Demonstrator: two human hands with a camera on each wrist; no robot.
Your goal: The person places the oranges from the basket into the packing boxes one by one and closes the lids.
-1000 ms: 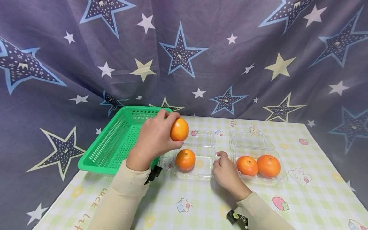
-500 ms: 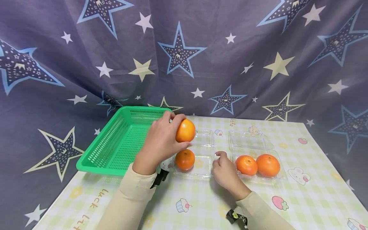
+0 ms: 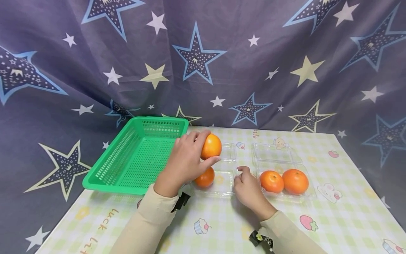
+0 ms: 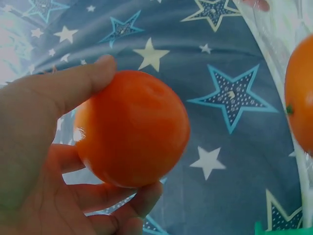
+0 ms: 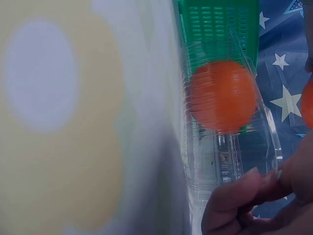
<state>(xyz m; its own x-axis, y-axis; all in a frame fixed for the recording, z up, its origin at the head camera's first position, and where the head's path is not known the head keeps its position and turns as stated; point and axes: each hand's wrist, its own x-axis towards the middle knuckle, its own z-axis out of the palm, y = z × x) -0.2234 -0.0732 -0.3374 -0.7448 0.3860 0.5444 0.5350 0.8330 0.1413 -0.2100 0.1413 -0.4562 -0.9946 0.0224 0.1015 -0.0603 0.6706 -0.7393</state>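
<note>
My left hand [image 3: 187,158] holds an orange [image 3: 211,146] between thumb and curled fingers, above the left clear plastic clamshell box [image 3: 226,183]. In the left wrist view, the held orange [image 4: 134,129] fills the middle. A second orange [image 3: 205,177] sits in the left half of that box, partly covered by my left hand. My right hand [image 3: 250,190] pinches the box's right rim, its thumb and fingers at the edge in the right wrist view, where the clear wall [image 5: 210,166] shows. The box's lid lies folded back behind it.
A green perforated basket [image 3: 136,165] stands at the left, with nothing in it. To the right, another open clear box [image 3: 279,154] carries two oranges [image 3: 295,181] side by side. A starry curtain [image 3: 241,67] hangs behind the checked tablecloth [image 3: 336,225].
The left hand has moved right and slightly down with its orange, from beside the basket to over the left box. My right hand has stayed at the rim.
</note>
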